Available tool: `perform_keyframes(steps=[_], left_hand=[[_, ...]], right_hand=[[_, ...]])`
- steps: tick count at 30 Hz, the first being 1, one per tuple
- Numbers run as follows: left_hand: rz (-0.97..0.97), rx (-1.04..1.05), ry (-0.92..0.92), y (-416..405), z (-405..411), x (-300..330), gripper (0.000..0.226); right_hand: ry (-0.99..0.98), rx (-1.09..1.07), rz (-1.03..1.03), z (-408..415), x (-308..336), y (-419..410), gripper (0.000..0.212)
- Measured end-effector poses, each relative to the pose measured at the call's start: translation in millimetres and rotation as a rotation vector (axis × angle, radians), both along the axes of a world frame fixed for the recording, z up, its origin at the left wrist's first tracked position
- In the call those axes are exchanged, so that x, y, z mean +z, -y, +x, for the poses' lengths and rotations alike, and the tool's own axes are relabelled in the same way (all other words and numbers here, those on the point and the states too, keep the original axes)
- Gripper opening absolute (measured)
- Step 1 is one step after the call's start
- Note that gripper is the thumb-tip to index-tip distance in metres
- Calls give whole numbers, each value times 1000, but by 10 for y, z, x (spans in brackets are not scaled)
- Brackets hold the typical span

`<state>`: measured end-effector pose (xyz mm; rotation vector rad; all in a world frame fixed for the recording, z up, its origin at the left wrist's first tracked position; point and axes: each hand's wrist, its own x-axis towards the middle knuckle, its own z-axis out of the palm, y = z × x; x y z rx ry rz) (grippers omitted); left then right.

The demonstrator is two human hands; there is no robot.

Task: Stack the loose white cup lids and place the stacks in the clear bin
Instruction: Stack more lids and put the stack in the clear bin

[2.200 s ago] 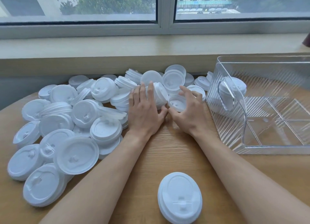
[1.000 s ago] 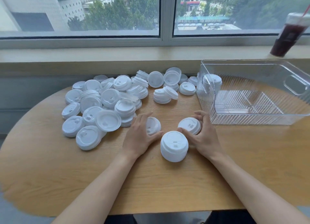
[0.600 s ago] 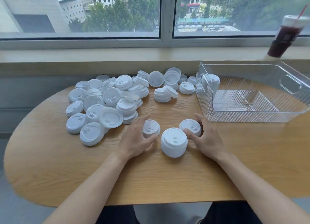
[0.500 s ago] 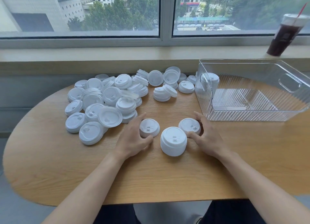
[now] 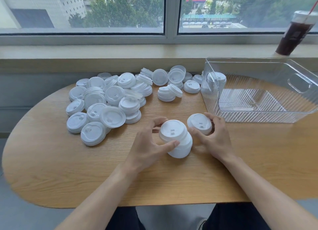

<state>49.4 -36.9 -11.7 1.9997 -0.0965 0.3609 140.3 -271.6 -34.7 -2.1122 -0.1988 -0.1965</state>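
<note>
Mid-stacking, the left hand (image 5: 148, 144) gripped the growing stack (image 5: 177, 140) on the desk (image 5: 240, 161) while the right hand (image 5: 213, 136) pinched a single lid (image 5: 199, 124) beside it (clear bin (image 5: 292, 71) waiting nearby), which looked next to need seating squarely on top.

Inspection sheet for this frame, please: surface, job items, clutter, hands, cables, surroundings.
Surface: wooden table, oval.
Job's things: lid stack tilted at table centre; loose lids heaped far left; clear bin at right with one lid stack inside.
Clutter: nothing seen.
Hands: left hand grips the tilted stack; right hand holds a single lid.
Cables: nothing seen.
Surroundings: windowsill with iced drink; window showing buildings, trees.
</note>
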Motion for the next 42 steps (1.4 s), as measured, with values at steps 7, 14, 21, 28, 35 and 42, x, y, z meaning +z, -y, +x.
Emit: perform_keyframes(steps=[7, 14, 21, 28, 35, 42], left_hand=[[160, -66, -28, 113, -6, -14, 78], [177, -74, -36, 151, 14, -82, 73], [27, -89, -123, 149, -30, -114, 103], [-6, -93, -121, 135, -80, -155, 91], [72, -94, -46, 131, -68, -181, 80], [59, -82, -24, 133, -53, -173, 73]], right_hand=[[-55, -8, 204, -108, 87, 2, 76], [-23, 96, 233, -352, 225, -182, 75], [24, 150, 85, -532, 247, -409, 81], [17, 145, 40, -599, 158, -429, 79], [7, 170, 0, -572, 190, -450, 82], [20, 164, -52, -560, 196, -467, 78]])
